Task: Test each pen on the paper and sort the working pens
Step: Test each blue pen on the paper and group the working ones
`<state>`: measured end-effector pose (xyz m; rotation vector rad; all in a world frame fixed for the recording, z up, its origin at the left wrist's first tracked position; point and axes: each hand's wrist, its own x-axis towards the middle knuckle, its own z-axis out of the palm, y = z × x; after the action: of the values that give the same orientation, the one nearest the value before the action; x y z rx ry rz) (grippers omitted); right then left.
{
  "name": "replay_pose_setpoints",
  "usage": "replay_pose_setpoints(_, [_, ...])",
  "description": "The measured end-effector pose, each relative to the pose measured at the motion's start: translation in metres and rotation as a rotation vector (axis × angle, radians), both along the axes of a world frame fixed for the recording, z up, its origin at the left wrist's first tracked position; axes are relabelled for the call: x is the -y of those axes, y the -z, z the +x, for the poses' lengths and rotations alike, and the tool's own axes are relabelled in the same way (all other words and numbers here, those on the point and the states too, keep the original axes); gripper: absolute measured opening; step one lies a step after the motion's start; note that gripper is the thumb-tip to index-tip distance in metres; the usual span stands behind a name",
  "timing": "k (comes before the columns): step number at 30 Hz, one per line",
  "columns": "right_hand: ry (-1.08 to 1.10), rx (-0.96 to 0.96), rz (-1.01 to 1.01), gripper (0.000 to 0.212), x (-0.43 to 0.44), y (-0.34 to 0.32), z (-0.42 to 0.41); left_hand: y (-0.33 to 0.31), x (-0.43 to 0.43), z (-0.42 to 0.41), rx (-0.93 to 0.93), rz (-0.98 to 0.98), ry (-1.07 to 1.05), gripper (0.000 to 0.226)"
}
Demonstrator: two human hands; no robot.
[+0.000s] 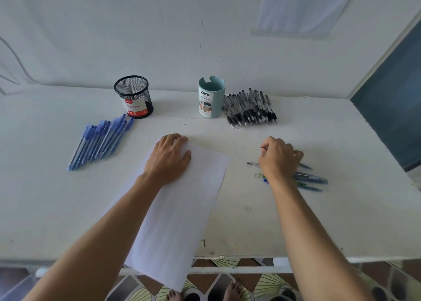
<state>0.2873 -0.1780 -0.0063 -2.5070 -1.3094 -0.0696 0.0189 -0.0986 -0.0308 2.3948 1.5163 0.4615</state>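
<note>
A white sheet of paper (182, 209) lies tilted on the white table (57, 209), its near corner hanging over the front edge. My left hand (169, 158) presses flat on its far end. My right hand (279, 158) has curled fingers over a small cluster of mixed pens (312, 178) to the right of the paper; a silver-tipped pen (251, 163) pokes out from under it. Whether the fingers hold a pen cannot be seen. Several blue pens (102, 141) lie at the left. Several black pens (250, 109) lie at the back right.
A black mesh cup (134, 96) stands at the back left and a teal desk organizer cup (210, 98) at the back centre, both against the white wall. A dark panel (391, 118) borders the table's right side. Bare feet and patterned floor show below the front edge.
</note>
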Motion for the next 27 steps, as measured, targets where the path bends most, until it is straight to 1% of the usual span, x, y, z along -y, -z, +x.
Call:
replay_pose_setpoints(3, [-0.108,0.041,0.152,0.015,-0.018,-0.009,-0.024,-0.001,0.001,0.000,0.002,-0.002,0.002,0.046])
replay_pose_setpoints(6, [-0.274,0.071,0.303,0.012,-0.036,-0.027,-0.055,0.000,0.001,0.000,0.008,-0.002,0.012,0.044])
replay_pose_setpoints(8, [-0.399,0.050,0.327,0.006,-0.044,-0.037,-0.076,0.001,0.000,-0.002,0.030,-0.010,0.014,0.044])
replay_pose_setpoints(10, [-0.463,-0.079,0.280,0.010,-0.050,-0.041,-0.095,0.001,-0.002,-0.003,0.079,-0.025,0.007,0.043])
replay_pose_setpoints(13, [-0.455,-0.301,0.174,0.019,-0.053,-0.037,-0.115,-0.002,-0.002,-0.005,0.258,-0.027,-0.036,0.037])
replay_pose_setpoints(15, [-0.409,-0.440,0.104,0.022,-0.051,-0.030,-0.121,-0.006,-0.002,-0.008,0.382,-0.017,-0.064,0.041])
replay_pose_setpoints(17, [-0.366,-0.532,0.042,0.020,-0.048,-0.019,-0.122,-0.009,0.000,-0.012,0.437,-0.037,-0.076,0.047])
replay_pose_setpoints(19, [-0.363,-0.536,0.005,0.020,-0.044,-0.011,-0.121,-0.008,-0.001,-0.014,0.425,-0.053,-0.069,0.047])
replay_pose_setpoints(22, [-0.405,-0.560,0.028,0.024,-0.040,-0.007,-0.119,-0.004,-0.001,-0.013,0.362,-0.040,-0.005,0.050])
replay_pose_setpoints(25, [-0.429,-0.576,0.107,0.019,-0.035,-0.004,-0.113,0.002,0.001,-0.013,0.225,0.004,0.047,0.051])
replay_pose_setpoints(27, [-0.437,-0.531,0.152,0.022,-0.029,0.001,-0.104,0.001,0.001,-0.014,0.129,-0.022,0.099,0.050])
